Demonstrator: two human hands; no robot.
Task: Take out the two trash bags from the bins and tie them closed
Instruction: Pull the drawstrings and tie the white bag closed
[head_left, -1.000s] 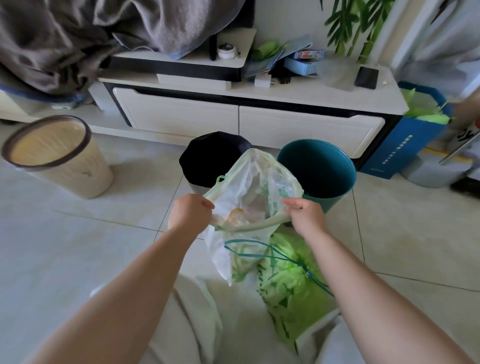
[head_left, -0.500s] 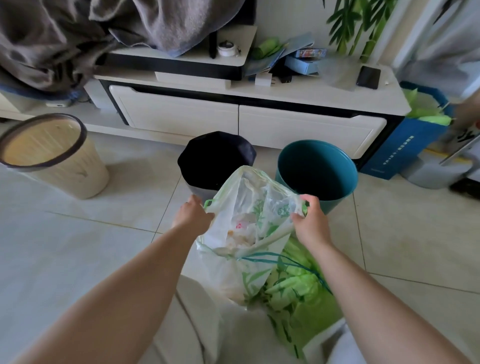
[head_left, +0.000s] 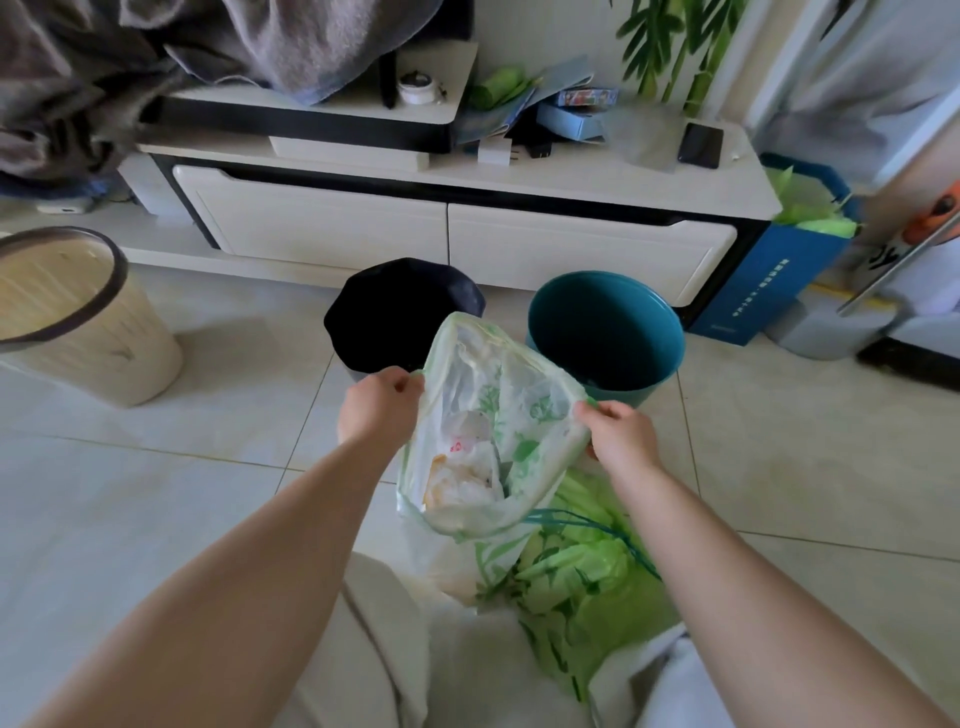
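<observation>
My two hands hold one white bag (head_left: 488, 441) open by its rim above the tiled floor (head_left: 156, 493), the left hand (head_left: 376, 405) pinching the left edge and the right hand (head_left: 621, 434) pinching the right edge, well apart from each other with the bag's mouth stretched between them. Crumpled white and orange rubbish shows inside the translucent, green-printed plastic. A second bag, the green bag (head_left: 587, 587), lies on the floor just below and to the right of the white one, near my knees, with a thin teal drawstring (head_left: 597, 530) looped across its top; whether it is tied I cannot tell. Three bins stand on the floor: a black bin (head_left: 400, 317) and a teal bin (head_left: 608, 332) side by side directly beyond the white bag, both showing dark, bare insides, and a beige bin (head_left: 78, 322) with a dark rim well apart at the left. Behind the two near bins runs a white cabinet (head_left: 452, 239) with two drawer fronts, its top carrying one dark phone (head_left: 701, 145) and a scatter of small boxes and papers. A grey blanket (head_left: 182, 52) is heaped at upper left, and one blue box (head_left: 769, 280) holding green material stands at the cabinet's right end.
</observation>
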